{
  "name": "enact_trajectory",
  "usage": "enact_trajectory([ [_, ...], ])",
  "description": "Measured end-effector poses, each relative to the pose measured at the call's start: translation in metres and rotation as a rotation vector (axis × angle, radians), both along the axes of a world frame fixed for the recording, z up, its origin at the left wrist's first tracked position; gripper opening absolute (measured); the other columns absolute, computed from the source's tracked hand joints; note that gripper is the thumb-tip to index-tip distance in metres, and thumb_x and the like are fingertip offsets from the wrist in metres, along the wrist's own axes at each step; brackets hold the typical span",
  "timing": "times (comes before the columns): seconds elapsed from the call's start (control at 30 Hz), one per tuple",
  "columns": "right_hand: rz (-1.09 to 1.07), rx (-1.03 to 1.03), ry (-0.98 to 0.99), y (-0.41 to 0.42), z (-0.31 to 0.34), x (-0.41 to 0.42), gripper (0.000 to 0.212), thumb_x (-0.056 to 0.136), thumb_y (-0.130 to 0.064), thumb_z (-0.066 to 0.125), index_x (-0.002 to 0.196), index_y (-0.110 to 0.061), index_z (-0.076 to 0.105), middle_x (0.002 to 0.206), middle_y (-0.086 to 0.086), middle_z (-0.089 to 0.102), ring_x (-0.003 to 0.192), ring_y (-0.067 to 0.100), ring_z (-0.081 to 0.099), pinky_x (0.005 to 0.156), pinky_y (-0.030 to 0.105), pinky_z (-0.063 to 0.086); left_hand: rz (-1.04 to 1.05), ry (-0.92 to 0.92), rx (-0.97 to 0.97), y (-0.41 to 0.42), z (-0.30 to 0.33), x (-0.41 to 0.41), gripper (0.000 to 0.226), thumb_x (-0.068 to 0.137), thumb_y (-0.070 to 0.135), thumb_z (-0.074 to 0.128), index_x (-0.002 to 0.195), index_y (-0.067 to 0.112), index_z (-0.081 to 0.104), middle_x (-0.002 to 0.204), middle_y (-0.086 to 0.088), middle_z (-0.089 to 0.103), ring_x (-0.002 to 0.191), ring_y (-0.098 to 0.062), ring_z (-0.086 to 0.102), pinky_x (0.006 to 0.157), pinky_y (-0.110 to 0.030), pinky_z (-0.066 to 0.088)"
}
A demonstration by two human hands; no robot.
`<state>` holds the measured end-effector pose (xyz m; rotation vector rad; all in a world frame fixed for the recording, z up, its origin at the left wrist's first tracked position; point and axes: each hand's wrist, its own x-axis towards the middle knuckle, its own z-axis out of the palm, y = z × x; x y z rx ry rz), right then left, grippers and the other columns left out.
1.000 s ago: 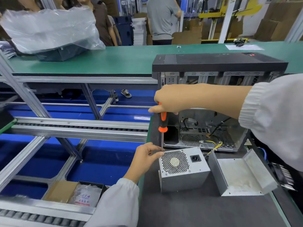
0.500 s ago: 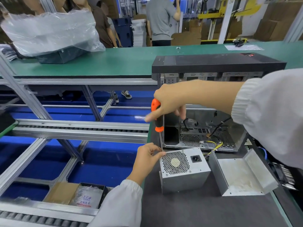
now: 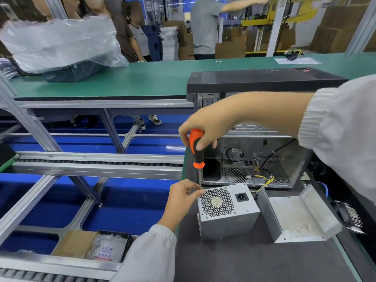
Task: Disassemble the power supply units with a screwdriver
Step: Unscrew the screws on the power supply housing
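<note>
**Unscrewing the near-left corner of the power supply**

The open computer case (image 3: 254,155) is lying at the far side of the dark mat (image 3: 244,259), probably so its inside is reachable. A bent metal cover (image 3: 295,216) is resting on the right. Just left of it the power supply unit (image 3: 225,210) is standing with the fan grille facing up. The right hand (image 3: 205,127) is gripping the screwdriver (image 3: 196,151) upright, fingers clamped on its orange handle. The left hand (image 3: 183,196) is pinching the shaft near the tip, fingers together, apparently to guide it onto the corner screw.
</note>
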<state>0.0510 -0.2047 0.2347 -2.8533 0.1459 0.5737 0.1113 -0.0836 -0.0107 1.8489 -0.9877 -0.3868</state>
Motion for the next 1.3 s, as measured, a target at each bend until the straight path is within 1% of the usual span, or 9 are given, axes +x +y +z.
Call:
enact_trajectory([
  [0.13,-0.146,-0.243,-0.153,0.017,-0.022,0.005,0.062,0.079,-0.07,0.055,0.083,-0.008,0.05,0.043,0.0,0.057,0.039,0.018,0.061,0.039,0.021,0.041,0.004,-0.021,0.028,-0.001,0.0,0.001,0.01,0.081,0.02,0.079,0.08,0.011,0.074,0.084,-0.005,0.068,0.08,-0.021,0.061,0.074,-0.021,0.048],
  [0.27,-0.1,-0.518,-0.284,0.018,-0.034,0.012,0.051,0.098,-0.052,0.039,0.072,-0.009,0.04,0.066,0.003,0.044,0.066,0.026,0.052,0.048,0.028,0.029,0.003,-0.078,0.045,-0.002,0.0,0.002,0.018,0.081,0.024,0.078,0.085,0.007,0.075,0.085,0.001,0.069,0.08,-0.004,0.061,0.07,-0.006,0.042],
  [0.53,-0.115,0.201,0.038,0.005,-0.011,0.003,0.021,0.092,-0.018,0.063,0.109,-0.017,0.051,0.102,0.002,0.053,0.081,0.022,0.065,0.056,0.027,0.058,0.001,-0.059,0.034,-0.004,0.003,0.002,0.017,0.079,0.02,0.08,0.084,0.004,0.076,0.063,0.014,0.054,0.058,0.01,0.05,0.057,-0.005,0.035],
  [0.63,-0.211,-0.106,-0.115,0.016,-0.023,0.006,0.059,0.08,-0.066,0.059,0.09,-0.008,0.053,0.073,0.007,0.06,0.049,0.021,0.066,0.043,0.027,0.048,-0.012,-0.062,0.045,-0.003,0.003,0.002,0.019,0.08,0.022,0.079,0.086,0.004,0.076,0.081,0.0,0.068,0.074,0.0,0.058,0.067,-0.005,0.04],
  [0.77,-0.116,-0.565,-0.254,0.014,-0.033,0.01,0.052,0.096,-0.054,0.043,0.066,-0.01,0.04,0.066,0.003,0.045,0.064,0.025,0.051,0.052,0.027,0.033,-0.014,-0.075,0.065,-0.003,0.003,0.002,0.018,0.08,0.023,0.079,0.087,0.007,0.076,0.087,-0.005,0.069,0.078,-0.014,0.06,0.071,-0.019,0.048],
  [0.93,0.08,-0.129,-0.031,0.006,-0.015,0.005,0.015,0.091,-0.024,0.061,0.104,-0.019,0.057,0.102,0.0,0.057,0.088,0.021,0.06,0.078,0.036,0.05,-0.014,-0.06,0.051,-0.005,0.002,0.002,0.018,0.079,0.024,0.08,0.083,0.007,0.076,0.075,0.002,0.062,0.055,0.001,0.045,0.057,-0.009,0.035],
  [1.03,-0.011,0.021,0.021,0.006,-0.012,0.001,0.033,0.087,-0.031,0.069,0.115,-0.021,0.055,0.101,0.001,0.053,0.056,0.001,0.063,0.07,0.031,0.055,-0.004,-0.053,0.047,-0.005,0.002,0.001,0.018,0.078,0.025,0.081,0.08,0.008,0.075,0.073,0.002,0.06,0.057,-0.002,0.043,0.057,-0.01,0.035],
  [1.17,-0.217,-0.381,-0.032,0.012,-0.02,-0.001,0.062,0.079,-0.073,0.052,0.082,-0.011,0.055,0.076,0.008,0.059,0.038,0.018,0.062,0.049,0.028,0.048,-0.005,-0.074,0.048,-0.005,0.002,0.001,0.019,0.077,0.025,0.082,0.079,0.009,0.073,0.074,0.004,0.063,0.064,-0.002,0.051,0.061,-0.01,0.04],
  [1.3,-0.056,-0.587,-0.145,0.009,-0.03,0.005,0.05,0.1,-0.051,0.034,0.07,-0.012,0.045,0.07,0.008,0.056,0.059,0.024,0.053,0.048,0.028,0.036,0.006,-0.093,0.058,-0.006,0.001,0.001,0.019,0.076,0.027,0.083,0.074,0.013,0.07,0.076,0.002,0.065,0.074,-0.013,0.061,0.067,-0.015,0.046],
])
